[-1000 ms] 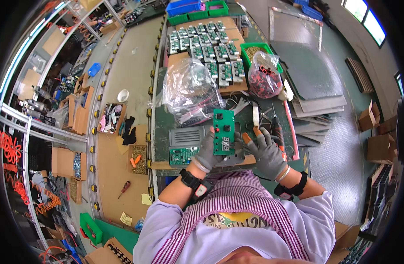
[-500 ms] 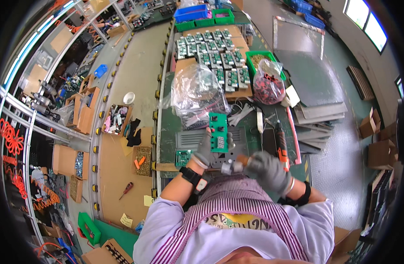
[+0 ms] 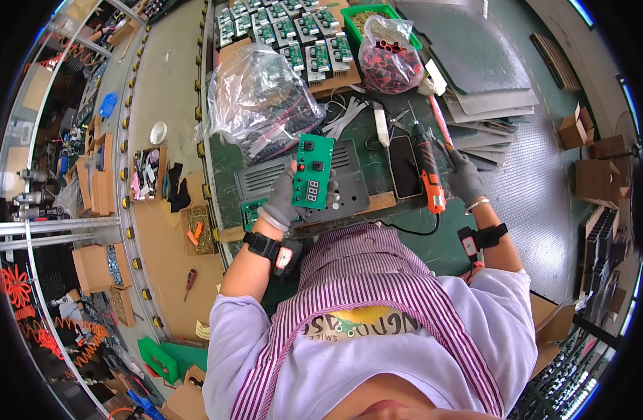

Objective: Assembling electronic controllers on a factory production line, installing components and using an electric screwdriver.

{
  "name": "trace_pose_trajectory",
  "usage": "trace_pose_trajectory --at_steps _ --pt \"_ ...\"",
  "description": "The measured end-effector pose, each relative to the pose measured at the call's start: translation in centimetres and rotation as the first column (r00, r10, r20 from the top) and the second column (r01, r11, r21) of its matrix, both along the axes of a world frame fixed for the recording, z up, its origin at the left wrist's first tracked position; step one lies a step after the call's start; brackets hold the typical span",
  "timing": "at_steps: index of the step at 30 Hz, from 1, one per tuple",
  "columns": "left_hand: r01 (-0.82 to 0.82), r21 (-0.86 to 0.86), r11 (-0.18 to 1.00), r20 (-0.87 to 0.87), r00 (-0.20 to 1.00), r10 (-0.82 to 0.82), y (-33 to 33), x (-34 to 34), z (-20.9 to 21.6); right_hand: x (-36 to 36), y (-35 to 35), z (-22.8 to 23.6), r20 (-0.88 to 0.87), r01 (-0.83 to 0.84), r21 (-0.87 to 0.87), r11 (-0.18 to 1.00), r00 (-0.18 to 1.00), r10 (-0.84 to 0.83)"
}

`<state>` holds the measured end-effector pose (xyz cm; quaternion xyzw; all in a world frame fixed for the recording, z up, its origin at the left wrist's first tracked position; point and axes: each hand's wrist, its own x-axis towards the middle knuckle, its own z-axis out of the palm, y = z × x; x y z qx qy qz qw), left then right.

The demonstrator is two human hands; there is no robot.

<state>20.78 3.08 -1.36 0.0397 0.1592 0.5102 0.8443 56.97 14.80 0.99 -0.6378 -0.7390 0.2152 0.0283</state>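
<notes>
My left hand (image 3: pixel 282 197), in a grey glove with bare fingertips, grips a green circuit board (image 3: pixel 313 175) by its left edge. The board stands tilted up, showing black buttons, a red part and a digit display. Under it lies a grey slotted metal panel (image 3: pixel 349 183). A second green board (image 3: pixel 251 213) lies beside my left wrist, partly hidden. My gloved right hand (image 3: pixel 466 179) is at the table's right edge, just right of an orange and black electric screwdriver (image 3: pixel 428 164). Its fingers are bent together around a thin dark thing that I cannot make out.
Behind the panel rests a clear plastic bag (image 3: pixel 255 98). Further back stand rows of boards on heat sinks (image 3: pixel 314 56), a bag of red and black parts (image 3: pixel 390 66) and a green bin (image 3: pixel 349 21). A phone-like dark slab (image 3: pixel 405 168) and white ties (image 3: pixel 346 117) lie nearby.
My right hand has moved right, from beside the board to the table's right edge. My left hand still holds the board. The whole view has shifted, showing less of the table's far end.
</notes>
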Motion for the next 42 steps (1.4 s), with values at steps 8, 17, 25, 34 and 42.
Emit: trace_pose_trajectory --at_steps 8,17,25,34,42 --pt "0.082 -0.023 0.996 -0.219 0.972 -0.085 0.0 -0.1 0.1 -1.9 8.3 -1.8 0.164 0.060 0.036 0.998 0.984 -0.065" --pt "0.013 -0.036 0.999 -0.627 0.779 -0.033 -0.3 -1.0 1.2 -3.1 13.1 -6.6 0.340 0.116 0.072 0.991 0.931 -0.134" --pt "0.667 0.145 0.731 -0.791 -0.366 0.491 0.0 2.0 1.5 -1.4 5.1 -5.7 0.255 0.107 -0.220 0.970 0.966 -0.049" --pt "0.726 0.053 0.686 -0.619 -0.515 0.593 -2.2 3.0 0.4 -0.2 2.0 -5.2 0.294 -0.405 0.081 0.911 0.883 0.367" --pt "0.610 0.073 0.789 -0.675 -0.552 0.489 -2.9 2.9 0.2 0.7 4.6 -5.3 0.343 -0.873 0.176 0.456 0.488 0.802"
